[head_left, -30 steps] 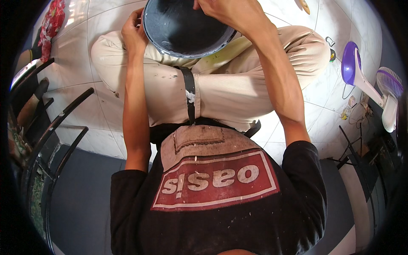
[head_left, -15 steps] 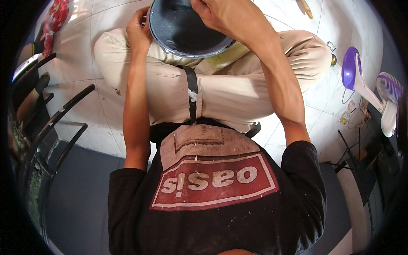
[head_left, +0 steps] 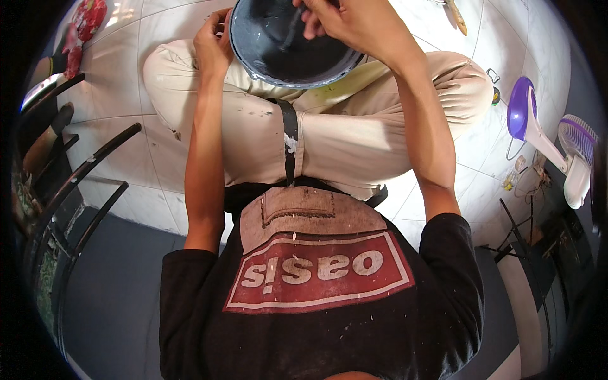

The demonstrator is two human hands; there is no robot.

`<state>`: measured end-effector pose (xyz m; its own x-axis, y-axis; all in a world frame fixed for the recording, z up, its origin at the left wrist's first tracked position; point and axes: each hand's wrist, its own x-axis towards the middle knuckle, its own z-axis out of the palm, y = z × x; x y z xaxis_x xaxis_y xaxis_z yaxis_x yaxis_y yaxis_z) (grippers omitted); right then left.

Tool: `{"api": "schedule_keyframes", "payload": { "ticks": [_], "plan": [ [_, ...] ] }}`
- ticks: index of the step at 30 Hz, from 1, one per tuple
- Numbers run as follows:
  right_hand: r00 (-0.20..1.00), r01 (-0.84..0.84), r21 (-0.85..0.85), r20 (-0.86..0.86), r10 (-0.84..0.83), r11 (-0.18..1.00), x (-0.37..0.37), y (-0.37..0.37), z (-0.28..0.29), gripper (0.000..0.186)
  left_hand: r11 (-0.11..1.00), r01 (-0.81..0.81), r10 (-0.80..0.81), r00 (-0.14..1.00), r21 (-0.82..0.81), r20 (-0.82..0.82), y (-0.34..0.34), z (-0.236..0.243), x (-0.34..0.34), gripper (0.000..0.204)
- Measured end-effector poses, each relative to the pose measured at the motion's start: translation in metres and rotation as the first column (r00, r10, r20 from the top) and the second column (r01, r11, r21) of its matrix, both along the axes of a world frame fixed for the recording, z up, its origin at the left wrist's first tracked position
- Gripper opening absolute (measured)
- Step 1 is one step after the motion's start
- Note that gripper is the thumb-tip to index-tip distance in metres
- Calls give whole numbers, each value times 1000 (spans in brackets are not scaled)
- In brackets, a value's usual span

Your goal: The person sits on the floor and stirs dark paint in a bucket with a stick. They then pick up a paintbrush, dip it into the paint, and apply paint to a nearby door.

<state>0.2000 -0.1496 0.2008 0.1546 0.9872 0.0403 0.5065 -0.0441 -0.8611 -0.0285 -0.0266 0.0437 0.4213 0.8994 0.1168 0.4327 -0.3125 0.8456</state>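
My left hand point(head_left: 214, 43) grips the left rim of a dark blue-grey bucket point(head_left: 278, 66), which has pale smears along its lip and sits over my crossed legs in stained beige trousers point(head_left: 342, 142). My right hand point(head_left: 326, 22) is over the bucket's right part, fingers curled down inside; what they hold, if anything, I cannot make out. A wooden-handled tool point(head_left: 459, 19) lies on the tiles beyond my right arm.
At right are a purple-and-white fan point(head_left: 573, 171), a small yellow-and-black item point(head_left: 496, 95), cords point(head_left: 532, 183) and a thin black stand point(head_left: 522, 228). At left are black metal bars point(head_left: 101, 158) and crumpled red-and-white cloth point(head_left: 85, 28) on white floor tiles point(head_left: 117, 88).
The bucket and both hands have shifted a little to the right. My right hand's curled fingers now show further inside the bucket, over its dark interior.
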Motion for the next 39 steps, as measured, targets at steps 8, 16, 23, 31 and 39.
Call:
{"api": "schedule_keyframes", "payload": {
  "ticks": [8, 16, 23, 31, 39],
  "plan": [
    [959, -88, 84, 277, 62, 993, -4, -1, -11, 30, 1000, 7, -7, 1000, 2, 6, 1, 0, 0, 30],
    [986, -89, 118, 153, 70, 989, -2, -3, -9, 30, 1000, 11, -11, 1000, -10, 15, 0, -1, 1, 30],
    [968, -30, 121, 253, -1, 992, -1, -3, -15, 32, 999, -24, 23, 999, -29, -41, -1, 4, 2, 31],
    [968, 81, 230, 215, -132, 970, -5, 0, -11, 31, 998, -33, 33, 999, -55, -18, -1, -1, 1, 31],
    [965, 87, 77, 241, -103, 993, -5, -2, -11, 28, 998, -13, 12, 1000, -57, -23, 1, 0, -2, 30]
  ]
}}
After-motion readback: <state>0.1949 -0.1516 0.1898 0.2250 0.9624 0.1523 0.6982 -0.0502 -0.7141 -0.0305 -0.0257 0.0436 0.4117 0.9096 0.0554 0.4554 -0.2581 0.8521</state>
